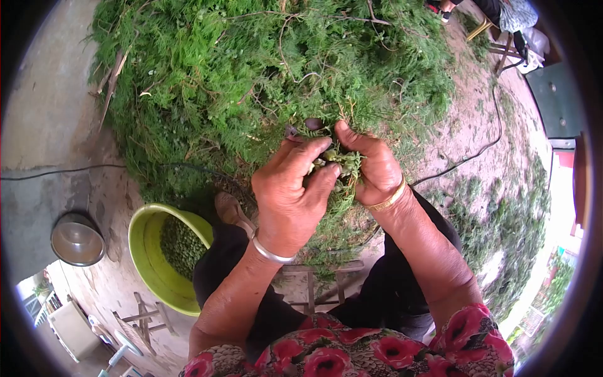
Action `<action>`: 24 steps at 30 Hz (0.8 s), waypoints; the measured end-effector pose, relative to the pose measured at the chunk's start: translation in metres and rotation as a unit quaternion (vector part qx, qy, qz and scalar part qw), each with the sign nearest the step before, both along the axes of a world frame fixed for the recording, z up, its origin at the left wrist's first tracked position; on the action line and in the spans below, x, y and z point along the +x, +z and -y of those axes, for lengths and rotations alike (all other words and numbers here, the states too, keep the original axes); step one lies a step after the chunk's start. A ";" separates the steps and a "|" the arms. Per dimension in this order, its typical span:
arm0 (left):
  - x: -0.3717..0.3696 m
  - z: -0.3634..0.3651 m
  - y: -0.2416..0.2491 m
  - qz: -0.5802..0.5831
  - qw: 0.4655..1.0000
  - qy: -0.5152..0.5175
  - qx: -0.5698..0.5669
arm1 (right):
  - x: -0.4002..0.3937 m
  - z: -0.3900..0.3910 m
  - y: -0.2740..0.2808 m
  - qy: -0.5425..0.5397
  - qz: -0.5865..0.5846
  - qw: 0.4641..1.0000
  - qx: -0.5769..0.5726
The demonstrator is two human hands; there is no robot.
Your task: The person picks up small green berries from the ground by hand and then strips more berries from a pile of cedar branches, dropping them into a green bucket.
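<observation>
My left hand (290, 191), with a silver bangle at the wrist, has thumb and fingers pinched on small green cones (331, 157). Close beside it, my right hand (379, 168), wearing a gold bangle, is closed around a leafy evergreen sprig (347, 195), whose green tips hang below the fingers. The two hands nearly meet over my lap, in front of a big heap of cut evergreen branches (251, 69). To my left stands a yellow-green bucket (139, 257) partly filled with small green cones (181, 247).
A metal bowl (77, 240) sits on the ground left of the bucket. Behind it is a wooden stool (144, 322). A black cable (468, 157) crosses the ground at right, near scattered greenery (496, 226). Another person (496, 11) sits at the top right.
</observation>
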State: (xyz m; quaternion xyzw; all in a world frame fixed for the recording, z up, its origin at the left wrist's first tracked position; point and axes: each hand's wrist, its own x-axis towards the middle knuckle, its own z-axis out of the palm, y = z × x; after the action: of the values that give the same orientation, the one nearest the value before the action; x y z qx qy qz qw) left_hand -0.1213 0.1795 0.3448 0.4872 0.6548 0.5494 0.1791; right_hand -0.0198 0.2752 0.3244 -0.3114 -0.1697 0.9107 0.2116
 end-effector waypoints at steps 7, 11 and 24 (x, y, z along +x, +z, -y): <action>-0.001 0.002 0.001 0.071 0.997 -0.006 -0.023 | 0.001 0.003 0.000 -0.020 0.030 0.999 0.015; -0.005 0.003 0.009 0.295 0.952 -0.025 -0.075 | 0.001 0.004 0.003 -0.030 0.011 0.999 0.010; -0.030 0.004 0.008 0.715 0.680 -0.163 0.018 | 0.006 -0.009 0.008 0.004 -0.096 0.994 -0.047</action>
State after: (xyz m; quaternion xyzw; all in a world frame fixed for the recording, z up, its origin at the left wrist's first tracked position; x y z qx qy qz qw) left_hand -0.1514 0.1752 0.3530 0.0487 0.2282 0.7041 0.6707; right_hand -0.0134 0.2845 0.3320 -0.2313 -0.1073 0.9443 0.2081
